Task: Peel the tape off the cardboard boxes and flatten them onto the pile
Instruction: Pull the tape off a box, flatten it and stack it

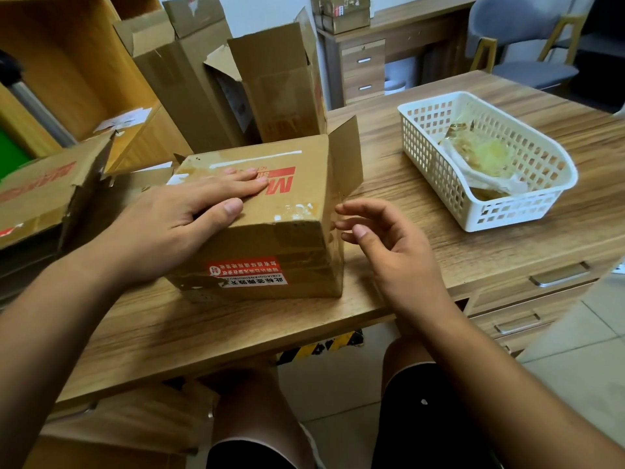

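Note:
A brown cardboard box (pixel 270 231) with red print and a red-and-white label lies on the wooden desk in front of me. One end flap stands open at its right. My left hand (pixel 179 218) presses flat on the box's top, fingers straight, thumb along the front edge. My right hand (pixel 382 242) hovers just right of the box's near right corner, fingers loosely curled, fingertips close to the taped corner, holding nothing. Clear tape (pixel 297 209) shows glossy on the top near that corner.
A white plastic basket (pixel 527 211) with crumpled peeled tape sits on the desk (pixel 439 238) at the right. Several more cardboard boxes (pixel 280 86) stand behind and another box (pixel 44 191) lies left. Shelves at far left, drawers and a chair at the back.

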Available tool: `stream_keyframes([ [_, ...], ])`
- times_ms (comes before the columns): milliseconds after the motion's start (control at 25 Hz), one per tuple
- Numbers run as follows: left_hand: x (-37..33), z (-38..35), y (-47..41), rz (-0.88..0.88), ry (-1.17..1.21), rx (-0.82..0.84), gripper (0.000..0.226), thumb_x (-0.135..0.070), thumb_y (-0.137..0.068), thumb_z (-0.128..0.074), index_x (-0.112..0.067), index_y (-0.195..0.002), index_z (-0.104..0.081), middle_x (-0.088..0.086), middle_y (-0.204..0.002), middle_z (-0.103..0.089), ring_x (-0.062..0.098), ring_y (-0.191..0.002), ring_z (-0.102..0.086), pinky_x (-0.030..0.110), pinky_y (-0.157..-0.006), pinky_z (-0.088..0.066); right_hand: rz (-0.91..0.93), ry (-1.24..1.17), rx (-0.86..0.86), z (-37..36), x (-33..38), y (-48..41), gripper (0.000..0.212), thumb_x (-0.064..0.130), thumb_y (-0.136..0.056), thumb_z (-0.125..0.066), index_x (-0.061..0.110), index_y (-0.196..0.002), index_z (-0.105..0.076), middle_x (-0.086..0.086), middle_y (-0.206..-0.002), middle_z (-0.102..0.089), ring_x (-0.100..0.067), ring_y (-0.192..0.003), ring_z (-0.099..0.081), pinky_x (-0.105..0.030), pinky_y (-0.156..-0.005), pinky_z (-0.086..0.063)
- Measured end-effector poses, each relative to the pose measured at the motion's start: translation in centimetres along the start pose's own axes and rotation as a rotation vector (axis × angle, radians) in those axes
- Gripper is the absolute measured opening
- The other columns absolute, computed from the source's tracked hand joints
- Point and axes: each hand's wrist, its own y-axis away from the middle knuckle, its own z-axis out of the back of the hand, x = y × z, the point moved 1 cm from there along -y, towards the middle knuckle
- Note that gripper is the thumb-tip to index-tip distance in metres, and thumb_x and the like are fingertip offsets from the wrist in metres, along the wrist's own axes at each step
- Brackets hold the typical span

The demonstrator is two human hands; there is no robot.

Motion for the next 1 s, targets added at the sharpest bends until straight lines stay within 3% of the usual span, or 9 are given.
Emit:
stream_keyframes([
  [120, 0.4, 0.0, 0.0, -0.012, 0.002, -0.006, 0.049, -0.071, -0.091, -0.025, -0.070, -0.140, -0.032, -0.050, -0.146, -0.029, -0.009, -0.143, -0.028, 0.037, -0.112, -0.032, 0.019, -0.076, -0.008, -0.2, 0.2, -0.2, 0.031, -0.011, -0.099, -0.047, 0.006, -0.125, -0.054, -0.008, -0.121, -0.070, -0.021, -0.110, -0.068, -0.031, -0.096, -0.053],
  [280, 1.1, -0.1, -0.2, -0.045, 0.010, -0.008, 0.047, -0.064, -0.094, -0.029, -0.066, -0.140, -0.037, -0.046, -0.147, -0.033, -0.015, -0.140, -0.028, 0.032, -0.110, -0.033, 0.027, -0.066, 0.006, -0.1, 0.4, 0.3, 0.029, -0.012, -0.099, -0.046, 0.008, -0.117, -0.056, -0.009, -0.107, -0.073, -0.020, -0.106, -0.070, -0.028, -0.093, -0.054],
  [440, 1.8, 0.0, -0.4, -0.098, 0.077, -0.026, 0.045, -0.052, -0.098, -0.037, -0.052, -0.141, -0.049, -0.034, -0.149, -0.043, -0.005, -0.144, -0.034, 0.043, -0.117, -0.032, -0.008, -0.069, 0.004, -0.1, 0.4, 0.5, 0.030, -0.014, -0.098, -0.045, 0.012, -0.106, -0.059, -0.009, -0.093, -0.074, -0.020, -0.097, -0.072, -0.026, -0.087, -0.054],
  [680, 2.4, 0.0, -0.7, -0.129, 0.122, -0.038, 0.044, -0.045, -0.097, -0.040, -0.047, -0.138, -0.054, -0.028, -0.147, -0.049, 0.000, -0.144, -0.036, 0.049, -0.120, -0.031, 0.027, -0.122, -0.011, -0.7, 0.6, 0.4, 0.034, -0.016, -0.098, -0.042, 0.010, -0.116, -0.055, -0.011, -0.112, -0.073, -0.023, -0.107, -0.070, -0.031, -0.092, -0.055],
  [840, 2.5, 0.0, -0.7, -0.136, 0.113, -0.035, 0.044, -0.045, -0.097, -0.040, -0.055, -0.139, -0.049, -0.030, -0.146, -0.048, -0.001, -0.144, -0.036, 0.043, -0.120, -0.032, 0.073, -0.123, -0.009, -0.9, 0.7, 0.9, 0.031, -0.014, -0.099, -0.043, 0.008, -0.118, -0.056, -0.012, -0.113, -0.073, -0.025, -0.108, -0.070, -0.035, -0.094, -0.055],
  [1000, 2.4, -0.2, -0.7, -0.128, 0.108, -0.053, 0.042, -0.044, -0.097, -0.041, -0.048, -0.137, -0.055, -0.029, -0.146, -0.049, -0.001, -0.144, -0.036, 0.047, -0.119, -0.031, 0.087, -0.097, -0.034, -1.1, 0.8, 1.5, 0.027, -0.012, -0.100, -0.044, 0.004, -0.118, -0.057, -0.010, -0.113, -0.074, -0.022, -0.106, -0.071, -0.034, -0.093, -0.056],
])
